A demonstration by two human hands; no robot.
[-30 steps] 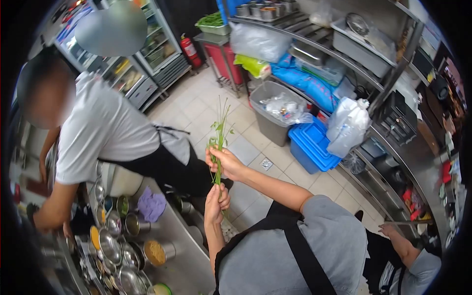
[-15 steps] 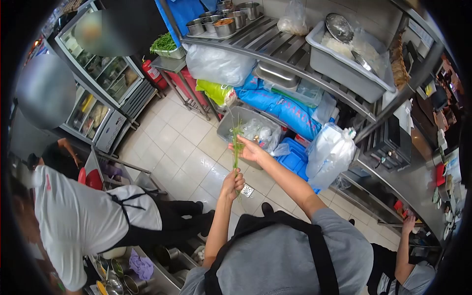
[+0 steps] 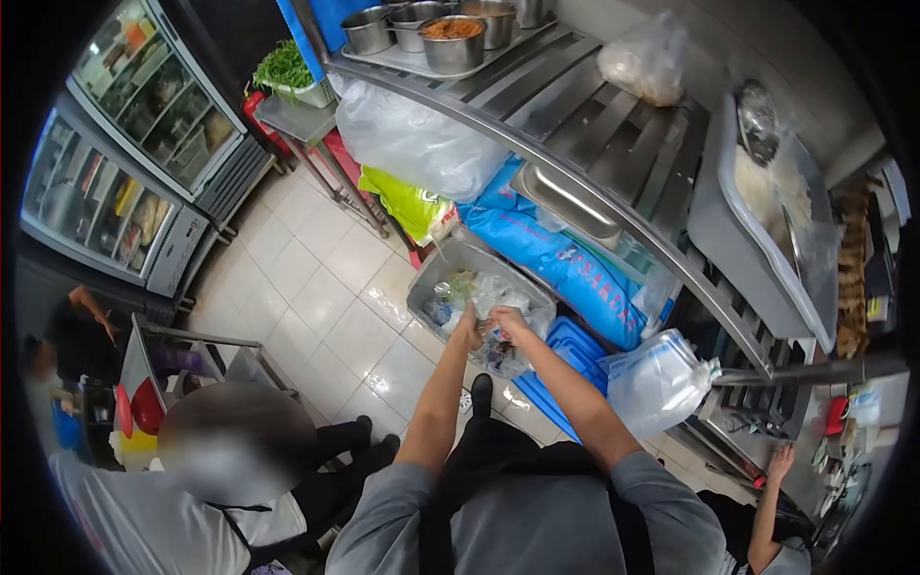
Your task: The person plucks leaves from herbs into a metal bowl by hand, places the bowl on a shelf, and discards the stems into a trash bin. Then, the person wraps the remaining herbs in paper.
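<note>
Both my hands are over a grey bin [image 3: 418, 299] filled with crumpled clear plastic bags and scraps. My left hand [image 3: 469, 326] looks closed, with the leafy end of a bunch of thin green herbs [image 3: 462, 284] just beyond its fingertips, low over the bags. Close beside it, my right hand [image 3: 509, 324] has its fingers curled in towards the left one. What lies between the fingers is small and blurred, and the herb stems are mostly hidden.
Blue plastic lids or crates [image 3: 567, 369] and a bulging clear bag [image 3: 656, 383] stand right of the bin. Above is a slatted metal shelf [image 3: 575, 86] with metal pots [image 3: 452, 46]. A co-worker in white [image 3: 144, 513] stands at left; another person's arm [image 3: 767, 508] is at right.
My hands and the herbs have moved forward and down over the bin. Earlier the left fist held the stems upright and the right hand touched them. I stand closer to the shelf.
</note>
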